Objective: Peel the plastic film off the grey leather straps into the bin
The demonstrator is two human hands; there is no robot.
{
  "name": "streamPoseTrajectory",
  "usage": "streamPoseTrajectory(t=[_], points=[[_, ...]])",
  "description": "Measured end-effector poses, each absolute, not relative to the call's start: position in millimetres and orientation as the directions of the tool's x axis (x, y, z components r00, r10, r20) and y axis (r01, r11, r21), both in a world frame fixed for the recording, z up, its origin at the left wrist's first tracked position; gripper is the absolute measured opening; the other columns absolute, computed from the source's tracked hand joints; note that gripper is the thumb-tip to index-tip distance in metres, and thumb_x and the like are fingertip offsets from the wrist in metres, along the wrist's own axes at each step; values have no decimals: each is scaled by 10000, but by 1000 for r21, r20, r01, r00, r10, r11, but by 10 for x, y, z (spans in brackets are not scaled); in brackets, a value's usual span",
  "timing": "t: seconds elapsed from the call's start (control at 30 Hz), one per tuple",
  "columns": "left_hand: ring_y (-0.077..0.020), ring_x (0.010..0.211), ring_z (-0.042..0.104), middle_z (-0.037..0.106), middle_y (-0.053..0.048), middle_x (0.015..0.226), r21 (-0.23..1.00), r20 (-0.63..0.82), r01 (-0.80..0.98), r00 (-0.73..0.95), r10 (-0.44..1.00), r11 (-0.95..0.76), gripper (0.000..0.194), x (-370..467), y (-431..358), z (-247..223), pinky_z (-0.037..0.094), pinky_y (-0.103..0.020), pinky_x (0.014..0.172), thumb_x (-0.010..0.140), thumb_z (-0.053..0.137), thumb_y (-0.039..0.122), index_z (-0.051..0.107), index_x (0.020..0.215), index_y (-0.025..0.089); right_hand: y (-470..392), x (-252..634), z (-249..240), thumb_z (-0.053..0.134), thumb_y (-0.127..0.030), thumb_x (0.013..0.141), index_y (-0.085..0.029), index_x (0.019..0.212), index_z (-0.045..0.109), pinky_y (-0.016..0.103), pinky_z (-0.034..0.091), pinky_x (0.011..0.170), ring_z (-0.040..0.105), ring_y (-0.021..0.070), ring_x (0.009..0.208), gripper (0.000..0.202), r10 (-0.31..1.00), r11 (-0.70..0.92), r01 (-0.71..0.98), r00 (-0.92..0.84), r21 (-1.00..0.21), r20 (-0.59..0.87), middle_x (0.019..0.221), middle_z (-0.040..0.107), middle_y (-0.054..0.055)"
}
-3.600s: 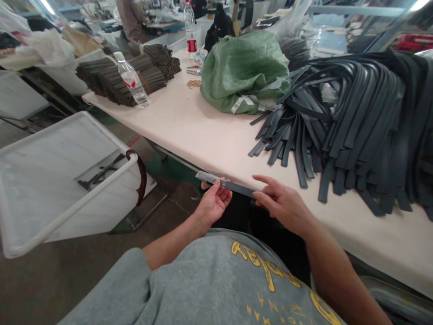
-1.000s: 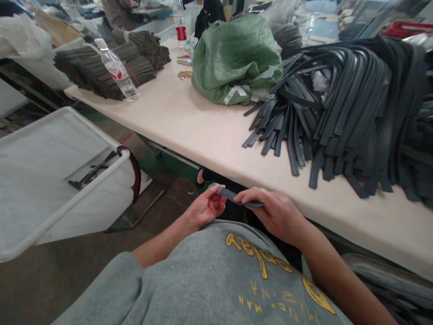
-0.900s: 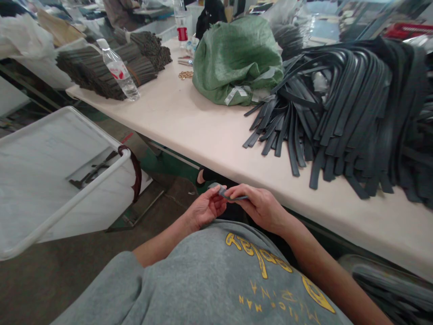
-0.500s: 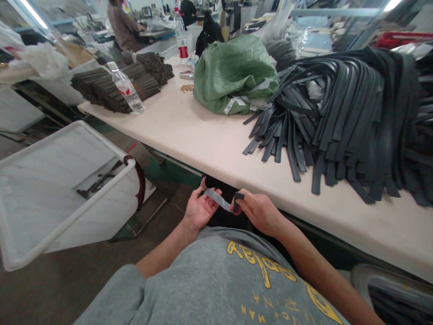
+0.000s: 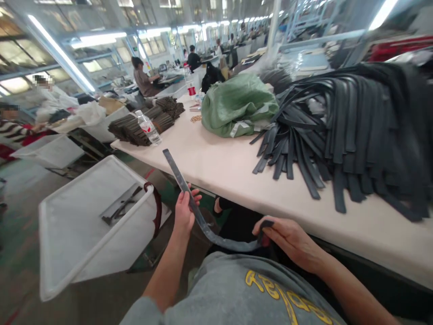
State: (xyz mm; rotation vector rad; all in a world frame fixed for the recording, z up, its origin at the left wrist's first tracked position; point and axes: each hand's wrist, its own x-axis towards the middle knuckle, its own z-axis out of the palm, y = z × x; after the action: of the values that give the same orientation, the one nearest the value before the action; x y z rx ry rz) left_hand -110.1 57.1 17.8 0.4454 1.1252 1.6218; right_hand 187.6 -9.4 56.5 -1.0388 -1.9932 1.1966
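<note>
A long dark strip (image 5: 204,222) curves in front of my body, below the table's front edge. My left hand (image 5: 185,207) is closed round it near its upper end, and that end sticks up above my fingers. With finger and thumb, my right hand (image 5: 287,237) pinches the other end, where the strip bends over; something reddish shows under those fingers. On the table (image 5: 216,158), many black strips (image 5: 355,122) lie in a big pile at the right, beside a green sack (image 5: 237,106).
Brown bundled strips (image 5: 131,128) and a water bottle (image 5: 149,128) are at the table's left end. A white bin (image 5: 81,221) stands at the left, a brown band on its rim. Behind are another bottle (image 5: 191,85) and a seated person (image 5: 145,81).
My hands have moved apart, and a much longer stretch of the strip now shows between and above them. The view has tilted up, showing more of the room.
</note>
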Motion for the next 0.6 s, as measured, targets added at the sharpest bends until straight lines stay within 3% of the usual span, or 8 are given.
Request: streamPoseTrajectory(t=[0.07, 0.13, 0.23, 0.4, 0.6], points=[[-131, 643, 691, 752, -47, 861, 883, -178, -462, -176, 968, 78, 261, -861, 499, 229, 491, -201, 581, 854, 681, 264, 663, 1106, 200, 19, 1926, 640, 384, -380, 1021, -221, 992, 672, 321, 522, 881, 667, 180, 959, 330, 873, 367, 297, -436, -882, 216, 1061, 697, 75], [-148, 638, 686, 753, -67, 846, 913, -166, -372, 40, 985, 168, 294, -635, 427, 236, 492, -217, 583, 824, 714, 294, 678, 1091, 177, 123, 1997, 732, 428, -371, 1008, -224, 975, 694, 373, 433, 1053, 569, 211, 1226, 306, 886, 398, 251, -356, -882, 299, 1354, 592, 85], [-159, 641, 677, 749, -85, 848, 939, -192, -218, 314, 930, 268, 327, -349, 329, 196, 485, -228, 580, 819, 720, 347, 698, 1090, 167, 229, 2133, 848, 491, -400, 983, -233, 976, 717, 410, 317, 1152, 405, 231, 1400, 281, 913, 375, 138, -224, -917, 340, 1528, 438, 52], [-150, 654, 643, 732, -80, 836, 944, -250, -34, 572, 781, 327, 304, -20, 199, 173, 480, -232, 601, 838, 703, 387, 735, 1063, 183, 211, 2366, 906, 549, -448, 950, -227, 965, 734, 445, 310, 1150, 506, 245, 1320, 289, 932, 356, -128, -17, -926, 361, 1406, 583, 62], [-147, 683, 613, 721, -89, 889, 925, -340, 95, 638, 691, 368, 344, 181, 145, 259, 464, -231, 610, 848, 684, 424, 735, 1086, 181, -24, 2522, 852, 593, -393, 937, -243, 986, 753, 472, 325, 1146, 565, 242, 1262, 224, 910, 415, -240, 121, -878, 397, 1122, 747, 46]])
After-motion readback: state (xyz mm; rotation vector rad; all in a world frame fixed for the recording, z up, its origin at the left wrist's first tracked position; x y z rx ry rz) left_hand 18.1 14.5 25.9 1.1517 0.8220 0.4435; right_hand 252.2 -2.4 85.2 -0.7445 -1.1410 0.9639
